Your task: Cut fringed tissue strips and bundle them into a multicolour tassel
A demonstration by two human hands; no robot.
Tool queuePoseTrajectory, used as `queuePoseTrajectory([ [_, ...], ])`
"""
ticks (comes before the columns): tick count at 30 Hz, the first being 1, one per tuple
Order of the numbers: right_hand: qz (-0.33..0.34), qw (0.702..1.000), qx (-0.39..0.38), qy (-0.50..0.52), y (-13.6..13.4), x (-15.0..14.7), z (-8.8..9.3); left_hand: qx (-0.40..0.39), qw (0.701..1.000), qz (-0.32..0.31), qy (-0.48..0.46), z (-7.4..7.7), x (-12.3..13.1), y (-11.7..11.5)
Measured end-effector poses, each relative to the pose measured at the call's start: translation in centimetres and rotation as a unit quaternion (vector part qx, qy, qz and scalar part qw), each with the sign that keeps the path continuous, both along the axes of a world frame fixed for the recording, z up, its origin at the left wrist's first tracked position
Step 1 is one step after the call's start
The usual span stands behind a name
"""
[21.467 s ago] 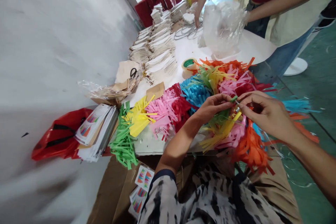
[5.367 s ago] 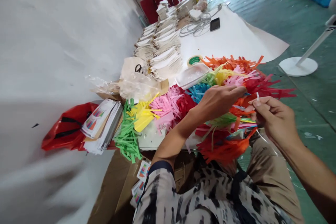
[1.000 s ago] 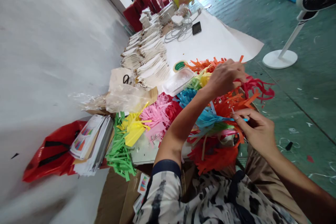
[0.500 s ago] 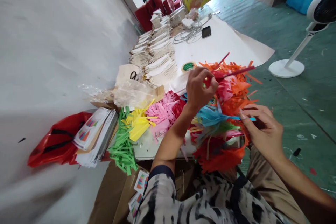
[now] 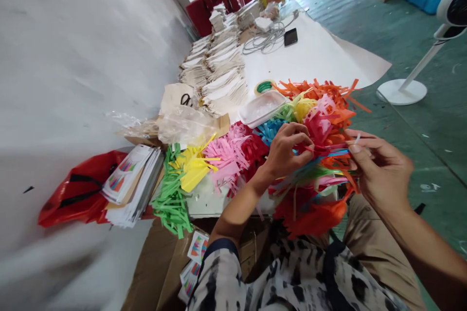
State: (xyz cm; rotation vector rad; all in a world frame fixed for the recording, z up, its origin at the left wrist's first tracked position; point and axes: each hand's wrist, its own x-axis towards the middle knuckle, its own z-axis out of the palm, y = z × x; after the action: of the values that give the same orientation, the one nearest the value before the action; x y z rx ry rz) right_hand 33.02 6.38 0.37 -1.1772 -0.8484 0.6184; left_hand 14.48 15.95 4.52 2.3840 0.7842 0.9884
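Note:
A thick bunch of fringed coloured paper (image 5: 321, 116) in orange, pink, red, blue and yellow lies across my lap and the table edge. My left hand (image 5: 288, 150) is pinching a few red and blue strips (image 5: 321, 148) in the middle of that bunch. To its right, my right hand (image 5: 381, 170) holds a thin white strand (image 5: 357, 139) between thumb and forefinger, over the strips. Further left on the table lie fringes of pink (image 5: 226, 155), yellow (image 5: 193, 170) and green (image 5: 171, 199) paper.
A clear plastic lid (image 5: 261, 108) and a tape roll (image 5: 264, 87) sit beyond the bunch. Stacked paper tags (image 5: 219, 68), scissors (image 5: 187, 100), printed cards (image 5: 131, 187) and a red bag (image 5: 73, 189) lie left. A phone (image 5: 291, 37) and cable (image 5: 264, 41) rest on white paper.
My left hand has dropped from the top of the bunch, bringing the raised red strips down to the middle. My right hand has moved up and now shows the white strand at its fingertips.

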Motion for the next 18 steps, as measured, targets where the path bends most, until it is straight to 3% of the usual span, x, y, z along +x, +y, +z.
queuePoseTrajectory([
  [4, 0.024, 0.999, -0.023, 0.036, -0.1, -0.2, 0.3, -0.155, 0.986, 0.015, -0.053, -0.6, -0.6, 1.6],
  [6, 0.026, 0.999, -0.031, 0.032, -0.2, -0.3, 0.4, -0.222, 0.967, 0.085, -0.096, -0.6, -1.1, 2.7],
  [8, 0.028, 0.999, -0.037, 0.022, -0.3, -0.4, 0.5, -0.176, 0.947, 0.214, -0.165, 0.2, -1.6, 3.1],
  [10, 0.031, 0.999, -0.042, 0.008, -0.4, -0.5, 0.7, -0.035, 0.929, 0.299, -0.215, 1.5, -1.8, 2.5],
  [11, 0.032, 0.999, -0.043, 0.001, -0.4, -0.5, 0.7, 0.031, 0.934, 0.290, -0.209, 2.3, -1.7, 1.8],
  [13, 0.030, 0.999, -0.044, -0.011, -0.5, -0.7, 0.9, 0.065, 0.980, 0.145, -0.121, 3.6, -1.0, 0.2],
  [16, 0.023, 0.999, -0.042, -0.020, -0.4, -0.8, 1.0, -0.008, 0.999, -0.025, 0.025, 3.9, 0.6, -1.6],
  [18, 0.022, 0.999, -0.040, -0.022, -0.4, -0.9, 1.0, -0.063, 0.994, -0.047, 0.074, 3.0, 1.3, -1.8],
])
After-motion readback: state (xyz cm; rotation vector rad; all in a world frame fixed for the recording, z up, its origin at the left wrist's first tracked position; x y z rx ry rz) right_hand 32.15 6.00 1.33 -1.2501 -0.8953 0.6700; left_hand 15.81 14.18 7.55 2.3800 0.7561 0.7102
